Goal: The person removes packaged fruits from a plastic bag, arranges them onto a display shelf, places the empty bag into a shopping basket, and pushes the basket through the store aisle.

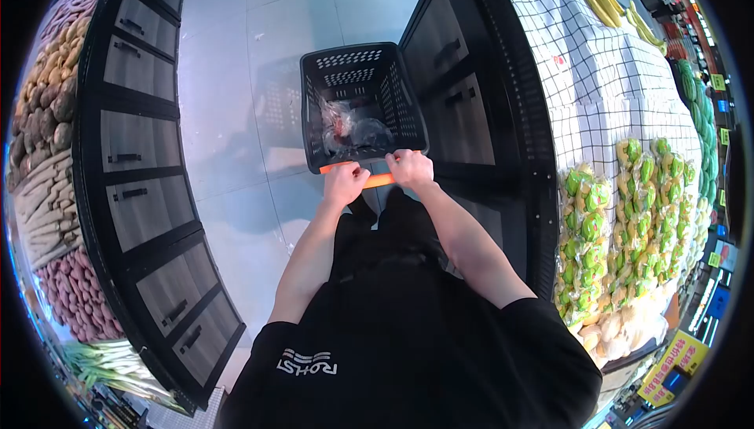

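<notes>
Both my hands grip the orange handle [380,181] of a black plastic shopping basket [309,107]. My left hand [345,183] is wrapped round the handle's left part, and my right hand [410,168] closes round it farther right. The basket stands in front of my legs, with perforated walls. At its bottom lie clear plastic bags [369,132], one with something reddish inside; what they contain is hard to make out.
A dark cabinet [141,142] with several drawers runs along the left, with root vegetables [47,115] and leeks [118,364] on top. On the right, a stand with checked cloth [581,60] bears bananas [601,1] and bagged green-and-yellow fruit [648,201]. Pale tiled floor [224,115] lies between.
</notes>
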Available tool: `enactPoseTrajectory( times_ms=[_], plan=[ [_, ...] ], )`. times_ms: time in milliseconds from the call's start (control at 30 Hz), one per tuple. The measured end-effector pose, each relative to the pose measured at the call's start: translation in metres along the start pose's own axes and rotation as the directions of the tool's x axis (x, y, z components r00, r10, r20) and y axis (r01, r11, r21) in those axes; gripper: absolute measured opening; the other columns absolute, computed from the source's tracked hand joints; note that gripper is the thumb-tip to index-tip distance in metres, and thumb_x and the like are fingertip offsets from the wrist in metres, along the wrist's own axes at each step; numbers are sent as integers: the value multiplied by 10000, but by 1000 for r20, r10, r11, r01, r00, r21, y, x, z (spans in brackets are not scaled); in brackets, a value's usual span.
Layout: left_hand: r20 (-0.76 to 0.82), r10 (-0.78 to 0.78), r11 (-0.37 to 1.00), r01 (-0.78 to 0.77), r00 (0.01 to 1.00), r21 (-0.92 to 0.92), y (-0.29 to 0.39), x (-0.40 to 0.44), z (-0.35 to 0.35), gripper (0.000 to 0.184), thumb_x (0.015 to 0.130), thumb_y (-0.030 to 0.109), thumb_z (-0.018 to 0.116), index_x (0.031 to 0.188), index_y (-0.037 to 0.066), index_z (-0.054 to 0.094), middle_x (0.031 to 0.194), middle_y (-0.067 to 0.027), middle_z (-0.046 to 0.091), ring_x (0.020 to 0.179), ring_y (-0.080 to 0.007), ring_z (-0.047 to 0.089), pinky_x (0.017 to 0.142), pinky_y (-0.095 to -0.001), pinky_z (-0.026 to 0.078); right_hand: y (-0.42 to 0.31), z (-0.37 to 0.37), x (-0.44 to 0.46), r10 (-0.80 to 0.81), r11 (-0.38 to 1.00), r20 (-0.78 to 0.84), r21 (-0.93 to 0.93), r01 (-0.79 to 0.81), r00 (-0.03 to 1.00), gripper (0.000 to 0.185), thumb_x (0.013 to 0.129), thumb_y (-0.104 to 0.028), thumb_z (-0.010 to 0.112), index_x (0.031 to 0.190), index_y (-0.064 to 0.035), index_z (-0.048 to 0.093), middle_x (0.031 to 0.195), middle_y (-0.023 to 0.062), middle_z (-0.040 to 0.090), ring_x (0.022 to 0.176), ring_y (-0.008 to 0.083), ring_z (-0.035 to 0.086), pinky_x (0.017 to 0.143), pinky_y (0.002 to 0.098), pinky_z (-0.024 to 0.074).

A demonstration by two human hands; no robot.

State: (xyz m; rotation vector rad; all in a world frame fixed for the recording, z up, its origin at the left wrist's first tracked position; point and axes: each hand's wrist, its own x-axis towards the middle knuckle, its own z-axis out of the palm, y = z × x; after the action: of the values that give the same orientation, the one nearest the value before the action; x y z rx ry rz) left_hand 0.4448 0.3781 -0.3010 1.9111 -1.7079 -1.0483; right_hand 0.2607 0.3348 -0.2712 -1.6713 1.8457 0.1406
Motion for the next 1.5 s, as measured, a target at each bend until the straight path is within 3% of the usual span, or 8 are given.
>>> enactPoseTrajectory(
  times_ms=[567, 800, 967, 1500],
  plan=[
    [-21, 80, 997, -80, 997, -7, 12, 189, -66, 258, 812, 253, 624, 765, 0, 636, 691, -207, 613, 686, -392, 634, 603, -444, 479, -66, -75, 165, -9, 996, -31, 90, 12, 999, 435, 912, -471, 487, 988, -129, 744, 940, 161, 718, 925, 328, 688, 860, 426, 531],
    [-14, 6, 1000, -7, 1000, -19, 10, 287, -91, 305, 796, 300, 625, 704, 11, 596, 658, -186, 596, 662, -376, 625, 604, -437, 473, -95, -108, 255, -45, 993, -31, 111, 49, 998, 453, 914, -434, 445, 928, -88, 737, 906, 181, 713, 876, 350, 694, 817, 441, 542],
    [-29, 24, 1000, -24, 999, -14, 14, 349, -106, 300, 789, 295, 631, 705, 7, 615, 653, -196, 599, 657, -385, 624, 596, -445, 468, -109, -129, 313, -44, 995, -30, 91, 47, 999, 431, 916, -449, 464, 959, -123, 743, 940, 148, 717, 921, 337, 685, 833, 444, 533],
    [126, 53, 998, -56, 991, 24, 23, 542, -183, 306, 828, 314, 612, 779, 15, 659, 722, -200, 641, 742, -384, 649, 661, -443, 497, -187, -198, 471, 109, 985, -7, 136, -107, 994, 430, 901, -454, 477, 1047, -141, 732, 992, 156, 712, 957, 325, 678, 870, 439, 521]
  ],
)
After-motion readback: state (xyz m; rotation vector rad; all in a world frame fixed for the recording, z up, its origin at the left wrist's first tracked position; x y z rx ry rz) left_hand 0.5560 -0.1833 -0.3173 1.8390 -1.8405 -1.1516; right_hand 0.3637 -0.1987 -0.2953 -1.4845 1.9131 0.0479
